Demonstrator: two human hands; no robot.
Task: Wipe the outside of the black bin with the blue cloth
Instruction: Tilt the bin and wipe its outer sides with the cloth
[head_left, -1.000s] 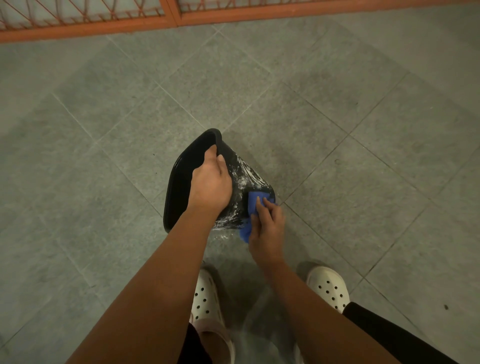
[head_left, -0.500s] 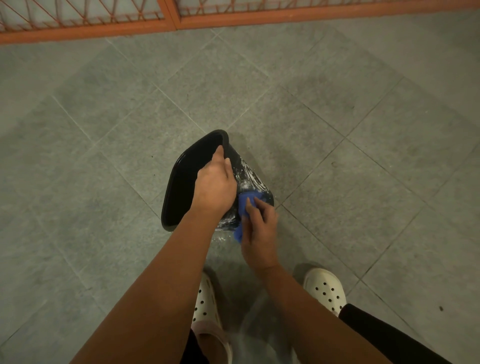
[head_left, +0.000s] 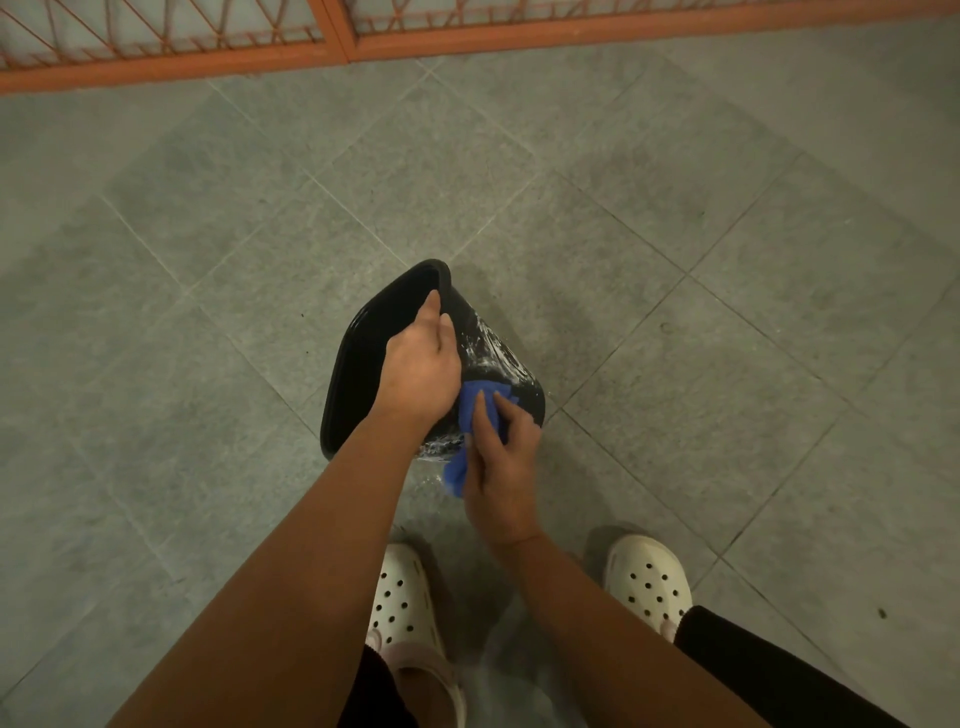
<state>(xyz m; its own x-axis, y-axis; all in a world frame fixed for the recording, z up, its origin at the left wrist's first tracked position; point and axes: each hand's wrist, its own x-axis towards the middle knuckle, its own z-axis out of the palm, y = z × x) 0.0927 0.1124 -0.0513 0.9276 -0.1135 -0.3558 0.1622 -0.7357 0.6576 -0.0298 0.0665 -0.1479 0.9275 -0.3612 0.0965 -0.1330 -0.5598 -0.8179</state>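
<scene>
- Head view: the black bin (head_left: 358, 379) sits tilted on the tiled floor (head_left: 675, 312), with its white-streaked outer wall facing up.
- I'd say firm, overlapping strokes across those streaks would do best, turning the bin by its rim to reach the hidden sides.
- The left hand (head_left: 421, 364) grips the rim with fingers curled over it, steadying the tilt.
- The right hand (head_left: 501, 462) holds the bunched blue cloth (head_left: 470, 402) and presses it to the wall near the base.
</scene>
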